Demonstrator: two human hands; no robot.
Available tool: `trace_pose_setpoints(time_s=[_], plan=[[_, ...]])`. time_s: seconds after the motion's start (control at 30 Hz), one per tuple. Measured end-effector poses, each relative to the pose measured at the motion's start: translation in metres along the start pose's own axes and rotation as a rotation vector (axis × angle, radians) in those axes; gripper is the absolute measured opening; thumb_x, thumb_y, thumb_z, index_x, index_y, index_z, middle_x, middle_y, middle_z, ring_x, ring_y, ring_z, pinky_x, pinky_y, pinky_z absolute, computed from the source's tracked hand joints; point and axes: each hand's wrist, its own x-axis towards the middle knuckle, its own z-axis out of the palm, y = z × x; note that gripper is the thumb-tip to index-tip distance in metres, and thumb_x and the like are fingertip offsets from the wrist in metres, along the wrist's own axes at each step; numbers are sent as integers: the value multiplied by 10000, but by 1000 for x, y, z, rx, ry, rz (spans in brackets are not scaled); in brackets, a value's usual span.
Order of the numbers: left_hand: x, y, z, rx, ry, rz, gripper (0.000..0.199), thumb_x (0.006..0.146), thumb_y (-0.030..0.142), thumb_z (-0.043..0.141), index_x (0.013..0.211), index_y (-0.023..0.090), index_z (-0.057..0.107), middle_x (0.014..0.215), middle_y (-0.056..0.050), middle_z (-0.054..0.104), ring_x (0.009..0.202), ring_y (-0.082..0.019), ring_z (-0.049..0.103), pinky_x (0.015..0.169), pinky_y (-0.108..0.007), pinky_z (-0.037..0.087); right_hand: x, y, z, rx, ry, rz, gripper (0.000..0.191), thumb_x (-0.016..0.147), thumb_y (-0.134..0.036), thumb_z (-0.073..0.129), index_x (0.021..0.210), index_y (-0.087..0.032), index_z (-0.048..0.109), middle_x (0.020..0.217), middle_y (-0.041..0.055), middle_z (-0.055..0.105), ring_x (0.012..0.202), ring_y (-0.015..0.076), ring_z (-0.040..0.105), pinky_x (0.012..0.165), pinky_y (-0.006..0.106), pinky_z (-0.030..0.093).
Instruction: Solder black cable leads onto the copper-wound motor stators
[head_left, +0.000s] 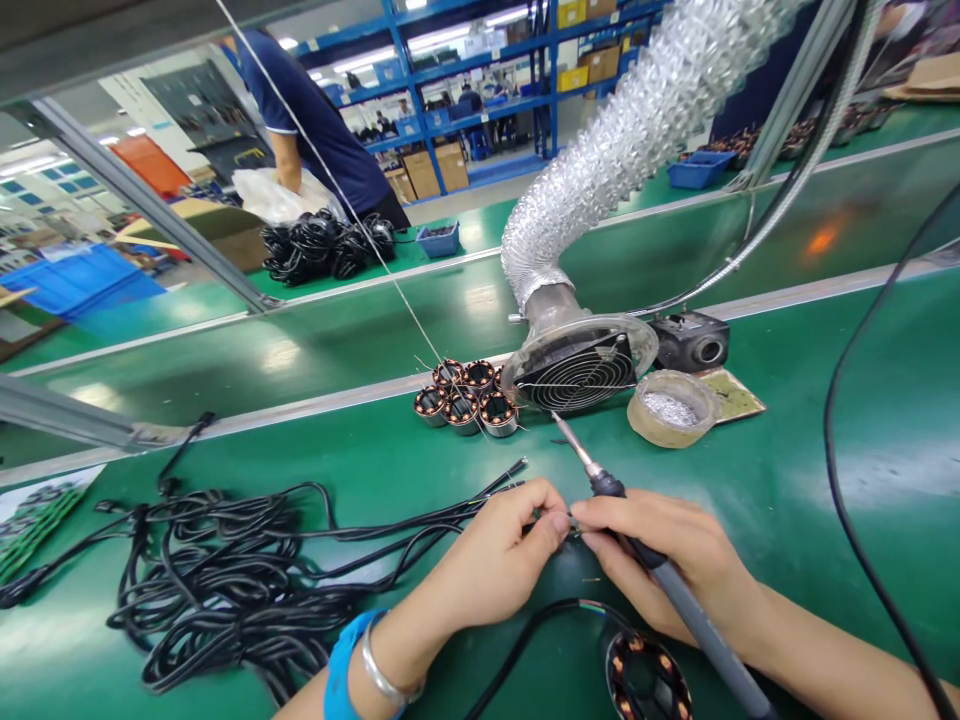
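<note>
My left hand [517, 545] is closed, thumb and forefinger pinching something small and thin, perhaps a wire end. My right hand [667, 555] meets it fingertip to fingertip, also pinching at that small piece, with a soldering iron [694, 610] lying across its palm. The iron's metal tip points up and away, just below the round fan grille. Below my hands, a copper-wound stator [649, 678] sits at the bottom edge, with a black cable [525, 645] beside it whose end shows thin coloured wires. What exactly lies between my fingertips is too small to tell.
Coiled black cables [232, 580] cover the left. Several stators [461, 408] stand at the bench's back, beside a fume hood [581, 370] with a silver duct [585, 180]. A round tub [671, 410] stands right of it. Across the divider, a person [315, 130] leans over black cables.
</note>
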Motion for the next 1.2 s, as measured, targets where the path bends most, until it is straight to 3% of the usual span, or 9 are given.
trace_pose_setpoints(time_s=[0.07,0.17,0.3,0.47,0.73,0.9,1.07,1.2], plan=[[3,-4,3,-193,-32,-67,309,917,431,497,746,174,505,669,19,503,607,-111,408,570,-238,311,-1,0,2,-26,13,-21,318,880,-48,560,1148,-218,582,854,2,700,613,109,606,579,230,505],[6,-7,6,-497,-106,-256,370,822,532,579,728,186,487,517,80,399,416,-62,201,418,-231,132,-2,-1,5,-21,79,-14,266,876,-40,563,1089,-198,578,858,15,694,652,111,633,606,220,520],[7,-6,9,-667,-98,-368,348,725,483,676,727,187,493,459,123,302,391,-43,105,393,-229,39,-1,-3,6,5,133,40,246,867,-49,576,1051,-213,566,828,-17,678,613,81,623,607,175,516],[4,-8,15,-685,8,-330,290,710,405,670,697,184,482,461,132,257,400,-38,108,395,-212,57,-3,-1,5,-7,27,182,308,848,-122,589,1131,-228,525,838,-39,658,458,52,479,469,170,447],[3,-9,26,-620,148,-285,363,749,492,654,704,182,472,488,126,269,434,-47,124,423,-203,106,-8,3,3,-42,69,221,279,885,-105,525,1137,-221,489,795,-38,624,500,61,535,500,173,457],[4,-10,29,-598,171,-274,359,760,492,637,695,188,456,501,122,266,448,-54,128,438,-203,123,-7,4,1,-40,73,150,283,887,-94,538,1141,-219,525,834,-10,666,629,95,642,555,181,520],[4,-10,29,-557,176,-257,348,772,488,624,700,183,472,509,119,265,454,-56,129,444,-205,131,-5,-4,-21,-54,86,91,368,931,-69,501,1260,-227,546,913,8,716,750,114,685,711,210,559],[4,-11,28,-547,183,-260,335,767,473,625,693,186,470,506,119,261,450,-56,133,445,-208,132,-9,-10,-44,-35,80,170,343,932,-181,527,1260,-257,595,771,-8,642,622,123,601,537,232,491]])
